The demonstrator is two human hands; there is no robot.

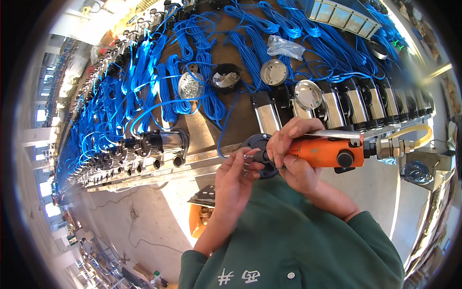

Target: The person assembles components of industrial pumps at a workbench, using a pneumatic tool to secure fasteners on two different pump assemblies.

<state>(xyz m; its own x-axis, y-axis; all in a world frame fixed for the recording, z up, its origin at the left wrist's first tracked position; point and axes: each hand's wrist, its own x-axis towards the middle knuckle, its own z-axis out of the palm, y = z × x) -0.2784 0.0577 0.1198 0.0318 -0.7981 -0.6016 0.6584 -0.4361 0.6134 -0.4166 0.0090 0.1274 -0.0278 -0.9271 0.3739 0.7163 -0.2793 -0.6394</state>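
My right hand is wrapped round an orange air screwdriver, held sideways with its nose pointing left. A silvery lever runs along the tool's upper side. From the black nose a small silvery bit sticks out. My left hand pinches at this bit with thumb and fingers; whether a screw sits on its tip cannot be made out. Behind the nose, a dark round flange stands at the table edge, partly covered by my hands and the tool.
Steel-bodied pumps line the workbench edge. Coiled blue cables cover its top among perforated metal caps, a black bowl and a plastic bag. A yellow air hose trails from the tool. An orange box stands below.
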